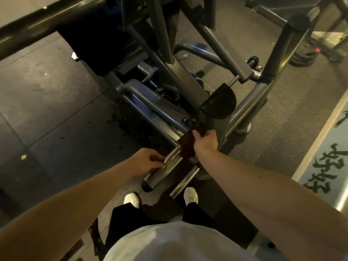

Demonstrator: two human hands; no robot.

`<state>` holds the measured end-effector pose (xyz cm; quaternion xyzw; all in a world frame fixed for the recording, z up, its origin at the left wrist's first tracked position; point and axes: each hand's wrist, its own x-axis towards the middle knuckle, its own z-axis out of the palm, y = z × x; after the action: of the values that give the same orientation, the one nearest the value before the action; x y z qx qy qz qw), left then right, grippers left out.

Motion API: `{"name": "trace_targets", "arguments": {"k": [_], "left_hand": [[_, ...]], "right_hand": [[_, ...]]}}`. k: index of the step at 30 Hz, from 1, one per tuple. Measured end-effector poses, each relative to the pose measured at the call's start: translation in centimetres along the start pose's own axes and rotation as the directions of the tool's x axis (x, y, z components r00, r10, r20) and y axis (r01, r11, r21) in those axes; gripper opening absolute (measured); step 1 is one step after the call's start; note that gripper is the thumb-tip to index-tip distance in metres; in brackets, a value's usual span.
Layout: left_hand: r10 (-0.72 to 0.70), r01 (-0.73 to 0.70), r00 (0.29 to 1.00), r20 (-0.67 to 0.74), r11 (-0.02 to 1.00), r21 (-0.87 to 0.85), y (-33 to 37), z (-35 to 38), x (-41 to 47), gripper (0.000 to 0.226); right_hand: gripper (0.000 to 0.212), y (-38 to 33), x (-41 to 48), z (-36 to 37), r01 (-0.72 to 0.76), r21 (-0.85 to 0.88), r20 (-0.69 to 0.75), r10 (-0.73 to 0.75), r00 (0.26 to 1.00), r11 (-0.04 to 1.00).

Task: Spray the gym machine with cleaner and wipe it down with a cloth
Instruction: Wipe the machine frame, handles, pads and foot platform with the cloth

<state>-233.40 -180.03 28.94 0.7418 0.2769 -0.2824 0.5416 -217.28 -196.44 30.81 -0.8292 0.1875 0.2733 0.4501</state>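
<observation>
Cloth (188, 147): dark, draped over the bar (163, 172) partway along.
Right hand (205, 140): fingers curled, gripping the cloth against the bar.
Left hand (146, 161): fingers curled on the bar, towards its capped near end, just beside the cloth.
Axis: bar runs from the feet away into the machine (263, 87); wiping likely follows it.
Room: dim gym, tiled floor (56, 110); no sprayer seen.

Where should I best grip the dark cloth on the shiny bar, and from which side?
Take the cloth from above, at the part draped over the bar, curling fingers down both sides. The bar is round and the cloth wraps it, so this grip probably slides well. The right hand grips its far end.
</observation>
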Motion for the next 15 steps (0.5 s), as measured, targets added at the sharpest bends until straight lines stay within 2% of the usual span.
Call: {"name": "trace_targets", "arguments": {"k": [8, 15], "left_hand": [[0.201, -0.189, 0.956, 0.212, 0.979, -0.076, -3.8, -2.5, 0.8, 0.024], [0.202, -0.133, 0.931, 0.305, 0.964, -0.231, -7.5, -3.1, -0.4, 0.039]], "right_hand": [[0.028, 3.1, -7.3, 4.4, 0.012, 0.097, -0.151, 0.003, 0.988, 0.995], [0.016, 10.0, -16.3, 9.6, -0.053, 0.171, -0.198, 0.087, 0.976, 0.984]]}}
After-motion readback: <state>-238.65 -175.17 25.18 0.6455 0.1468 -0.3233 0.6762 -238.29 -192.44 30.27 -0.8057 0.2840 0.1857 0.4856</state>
